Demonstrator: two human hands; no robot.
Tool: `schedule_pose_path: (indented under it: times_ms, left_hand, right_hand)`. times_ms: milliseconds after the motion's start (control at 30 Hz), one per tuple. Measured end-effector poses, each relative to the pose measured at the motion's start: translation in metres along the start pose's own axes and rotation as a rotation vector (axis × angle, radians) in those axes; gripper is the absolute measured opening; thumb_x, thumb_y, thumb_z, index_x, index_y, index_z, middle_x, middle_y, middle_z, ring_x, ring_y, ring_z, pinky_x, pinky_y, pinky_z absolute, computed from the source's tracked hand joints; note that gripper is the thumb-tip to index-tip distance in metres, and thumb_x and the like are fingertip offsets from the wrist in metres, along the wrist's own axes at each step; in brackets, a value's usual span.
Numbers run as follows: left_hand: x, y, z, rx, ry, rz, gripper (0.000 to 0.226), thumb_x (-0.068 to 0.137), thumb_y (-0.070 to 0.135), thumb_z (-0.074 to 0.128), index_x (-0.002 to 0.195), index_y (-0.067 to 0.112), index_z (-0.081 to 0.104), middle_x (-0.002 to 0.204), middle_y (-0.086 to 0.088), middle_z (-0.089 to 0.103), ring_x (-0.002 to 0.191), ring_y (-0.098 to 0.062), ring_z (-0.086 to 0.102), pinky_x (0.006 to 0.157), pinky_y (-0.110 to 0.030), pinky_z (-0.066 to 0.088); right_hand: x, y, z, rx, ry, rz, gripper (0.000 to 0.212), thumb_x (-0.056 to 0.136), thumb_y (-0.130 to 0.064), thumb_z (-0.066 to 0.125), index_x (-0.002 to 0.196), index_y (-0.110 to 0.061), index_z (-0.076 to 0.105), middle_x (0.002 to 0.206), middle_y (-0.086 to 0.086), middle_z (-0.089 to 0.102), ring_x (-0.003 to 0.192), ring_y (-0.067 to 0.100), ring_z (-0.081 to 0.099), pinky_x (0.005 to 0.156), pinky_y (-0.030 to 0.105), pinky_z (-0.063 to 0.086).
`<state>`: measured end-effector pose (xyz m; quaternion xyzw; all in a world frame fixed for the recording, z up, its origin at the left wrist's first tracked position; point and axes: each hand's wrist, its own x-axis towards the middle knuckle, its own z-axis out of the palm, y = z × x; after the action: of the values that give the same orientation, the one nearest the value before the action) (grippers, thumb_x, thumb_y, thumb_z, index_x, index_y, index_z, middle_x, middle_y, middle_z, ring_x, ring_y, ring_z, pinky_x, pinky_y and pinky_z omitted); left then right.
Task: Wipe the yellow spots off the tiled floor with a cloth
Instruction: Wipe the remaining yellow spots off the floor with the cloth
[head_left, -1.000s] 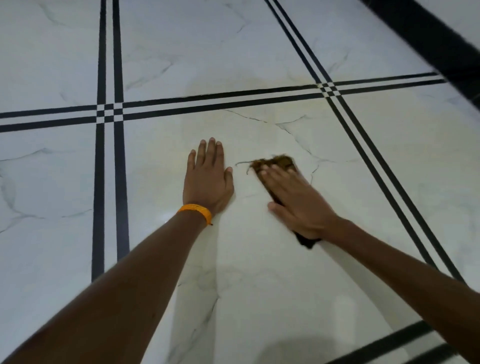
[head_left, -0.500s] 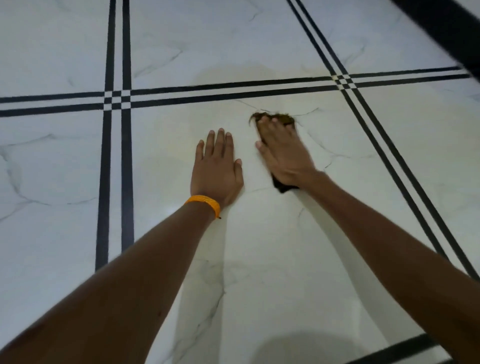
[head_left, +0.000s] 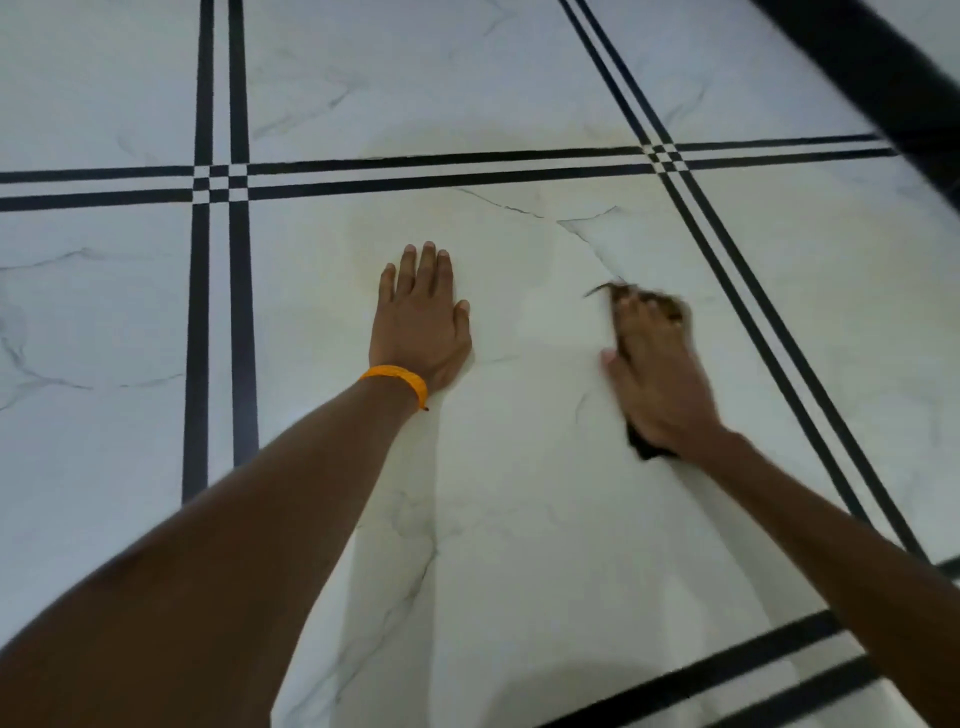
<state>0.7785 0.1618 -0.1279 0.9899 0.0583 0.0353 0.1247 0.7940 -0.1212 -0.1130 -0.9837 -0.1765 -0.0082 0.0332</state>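
My left hand (head_left: 421, 322) lies flat on the white marble tile (head_left: 519, 519), fingers together, an orange band at the wrist. To its right, my right hand (head_left: 654, 379) presses a dark brown cloth (head_left: 670, 306) onto the same tile; the cloth shows past the fingertips and under the heel of the palm, blurred by motion. A faint yellowish stain (head_left: 363, 244) tints the tile just beyond and left of my left fingertips, up toward the black double line. No sharp yellow spots are visible.
Black double lines (head_left: 218, 312) border the tile on the left, far side (head_left: 441, 174) and right (head_left: 769, 332). A dark band (head_left: 883, 78) crosses the top right corner. A shadow falls on the floor at the bottom centre.
My right hand has dragged the cloth back toward me and to the right, away from the far double line. My left hand has stayed planted.
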Motion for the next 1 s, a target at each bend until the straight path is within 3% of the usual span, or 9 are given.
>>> schedule_pose_path:
  times_ms: [133, 233, 333, 433, 567, 767, 833, 933, 1000]
  left_hand:
    - [-0.002, 0.003, -0.004, -0.014, -0.018, -0.006, 0.061, 0.103, 0.032, 0.028, 0.155, 0.004, 0.017, 0.165, -0.015, 0.013, 0.153, -0.031, 0.006, 0.124, -0.047, 0.006]
    - [-0.005, 0.001, -0.012, -0.044, -0.067, 0.023, 0.061, 0.104, 0.034, 0.029, 0.156, 0.003, 0.015, 0.165, -0.016, 0.012, 0.153, -0.031, 0.004, 0.124, -0.045, 0.003]
    - [-0.03, -0.01, -0.026, -0.049, -0.009, 0.012, 0.063, 0.102, 0.04, 0.026, 0.151, 0.002, 0.03, 0.159, -0.018, 0.03, 0.151, -0.036, 0.013, 0.122, -0.051, 0.009]
    - [-0.078, -0.048, -0.042, -0.033, 0.074, -0.029, 0.061, 0.101, 0.041, 0.026, 0.147, 0.002, 0.038, 0.155, -0.016, 0.038, 0.149, -0.036, 0.021, 0.121, -0.054, 0.013]
    - [-0.128, -0.095, -0.044, -0.024, 0.022, -0.075, 0.059, 0.103, 0.036, 0.027, 0.153, 0.005, 0.027, 0.162, -0.015, 0.024, 0.152, -0.033, 0.012, 0.122, -0.053, 0.011]
    - [-0.131, -0.103, -0.033, -0.033, 0.018, -0.096, 0.059, 0.104, 0.033, 0.03, 0.157, 0.009, 0.018, 0.165, -0.011, 0.014, 0.153, -0.03, 0.005, 0.124, -0.051, 0.004]
    - [-0.133, -0.104, -0.033, -0.035, 0.023, -0.083, 0.059, 0.104, 0.034, 0.028, 0.157, 0.009, 0.017, 0.165, -0.01, 0.014, 0.153, -0.029, 0.005, 0.124, -0.05, 0.004]
    - [-0.133, -0.104, -0.031, -0.02, 0.052, -0.076, 0.059, 0.104, 0.035, 0.025, 0.157, 0.012, 0.016, 0.166, -0.008, 0.013, 0.153, -0.026, 0.003, 0.124, -0.048, 0.002]
    - [-0.134, -0.103, -0.03, -0.041, 0.044, -0.082, 0.059, 0.104, 0.035, 0.025, 0.157, 0.013, 0.016, 0.166, -0.006, 0.013, 0.153, -0.025, 0.003, 0.124, -0.047, 0.001]
  right_hand:
    - [0.019, 0.016, -0.009, 0.057, 0.007, 0.505, 0.096, 0.092, -0.065, -0.005, 0.159, -0.001, 0.019, 0.166, 0.018, 0.023, 0.154, 0.034, 0.019, 0.123, 0.054, 0.014]
    - [-0.031, -0.075, 0.008, 0.042, 0.035, 0.164, 0.084, 0.099, -0.06, 0.01, 0.159, -0.003, 0.022, 0.166, 0.014, 0.027, 0.154, 0.031, 0.021, 0.125, 0.049, 0.014]
    - [-0.093, -0.095, 0.005, 0.069, -0.054, -0.216, 0.077, 0.102, -0.06, 0.014, 0.162, -0.012, 0.015, 0.169, 0.002, 0.014, 0.157, 0.02, 0.009, 0.128, 0.042, 0.006]
    - [-0.105, -0.052, 0.003, 0.043, 0.001, -0.002, 0.083, 0.1, -0.063, 0.009, 0.161, -0.009, 0.019, 0.168, 0.007, 0.02, 0.156, 0.025, 0.015, 0.127, 0.047, 0.012]
    - [-0.063, -0.07, 0.006, 0.059, 0.037, 0.406, 0.089, 0.096, -0.063, 0.005, 0.159, -0.002, 0.02, 0.166, 0.017, 0.026, 0.153, 0.033, 0.021, 0.123, 0.052, 0.015]
    - [-0.083, -0.159, 0.013, 0.097, -0.088, -0.315, 0.078, 0.101, -0.061, 0.016, 0.162, -0.012, 0.019, 0.169, 0.002, 0.019, 0.157, 0.021, 0.012, 0.127, 0.044, 0.01]
    - [-0.062, -0.133, 0.014, 0.074, -0.027, -0.254, 0.078, 0.1, -0.059, 0.017, 0.161, -0.01, 0.023, 0.168, 0.006, 0.023, 0.156, 0.024, 0.017, 0.126, 0.045, 0.012]
    - [-0.006, -0.113, 0.013, 0.03, -0.026, 0.097, 0.081, 0.099, -0.06, 0.01, 0.162, -0.009, 0.014, 0.17, 0.01, 0.016, 0.156, 0.027, 0.012, 0.126, 0.049, 0.007]
    - [0.007, -0.141, 0.011, 0.04, -0.069, 0.046, 0.081, 0.1, -0.061, 0.012, 0.162, -0.008, 0.012, 0.17, 0.011, 0.014, 0.156, 0.027, 0.011, 0.126, 0.049, 0.006]
